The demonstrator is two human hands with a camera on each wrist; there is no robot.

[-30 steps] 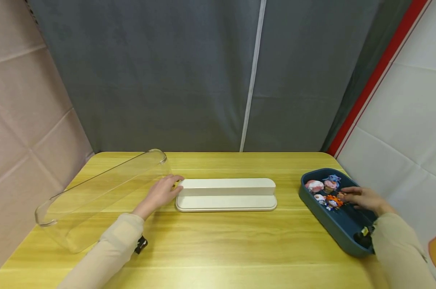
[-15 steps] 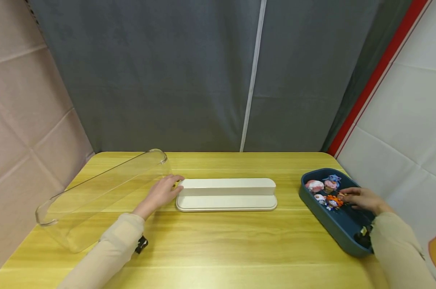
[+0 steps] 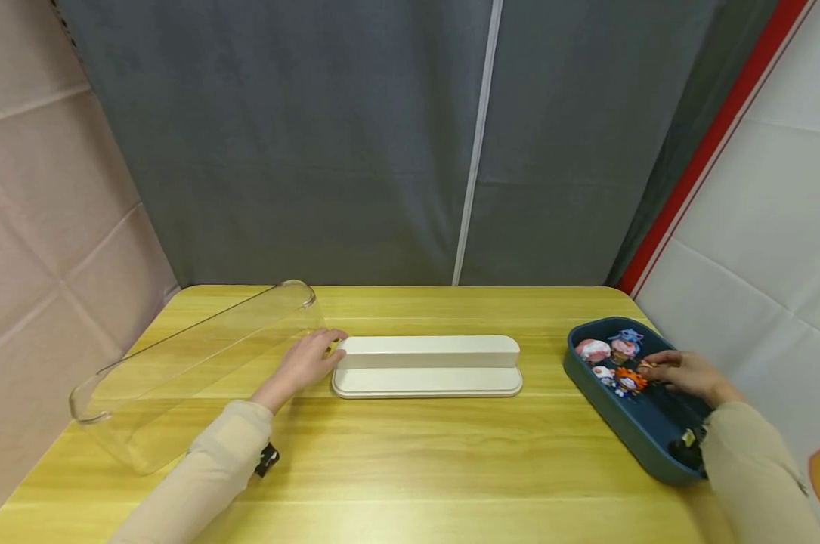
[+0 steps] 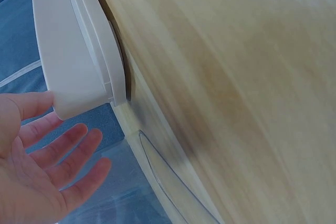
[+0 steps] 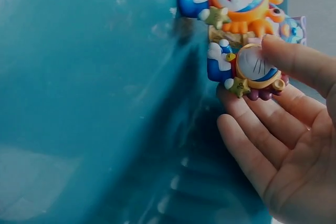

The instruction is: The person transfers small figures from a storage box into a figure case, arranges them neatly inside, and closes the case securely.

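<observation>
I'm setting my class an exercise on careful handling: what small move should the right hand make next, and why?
Probably lift the small, white-faced, whiskered plastic figurine straight up: the right hand pinches it inside the dark blue oblong plastic tray, and the orange-and-white rounded plastic figurine sits close by, so a sideways pull might knock that one.

a base (image 3: 426, 383) lies mid-table (image 3: 410, 453) — cover (image 3: 195, 366) left, tray (image 3: 617, 425) right. figurines (image 3: 629, 382) lie in the tray's far end.
</observation>
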